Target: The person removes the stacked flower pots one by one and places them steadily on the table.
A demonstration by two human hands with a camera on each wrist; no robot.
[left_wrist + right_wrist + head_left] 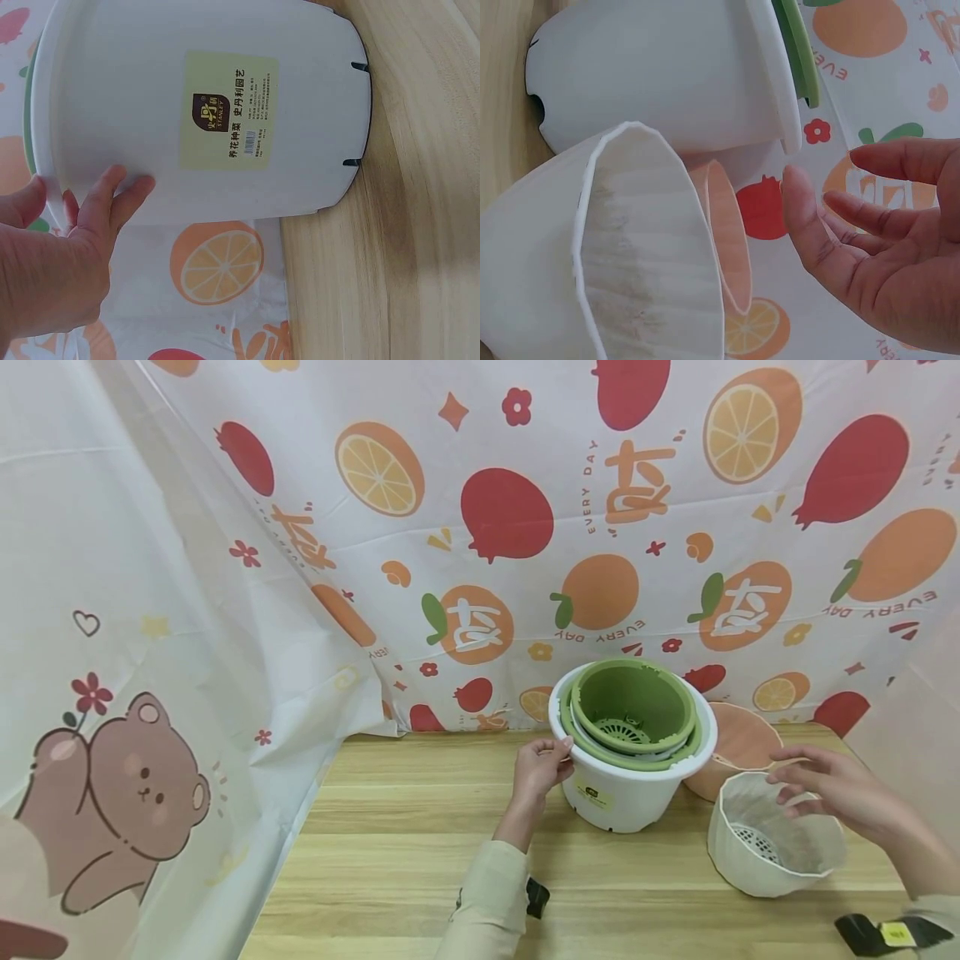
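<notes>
A large white flowerpot (621,793) stands upright, with green flowerpots (637,697) nested inside it. At its left rim my left hand (542,768) pinches the edge between thumb and fingers; the left wrist view shows those fingers (112,196) against the outer wall below the lip. My right hand (843,789) hovers over a cream fluted flowerpot (776,856), fingers spread and relaxed, holding nothing. The right wrist view has that hand (889,240) apart from the pots. Behind the cream pot is a peach flowerpot (742,735), partly hidden.
All the pots stand on a wooden table (397,827), toward its back right. A fruit-print cloth (510,610) hangs close behind them. On the left hangs a pale curtain with a bear print (142,793). A yellow label (229,111) marks the white pot.
</notes>
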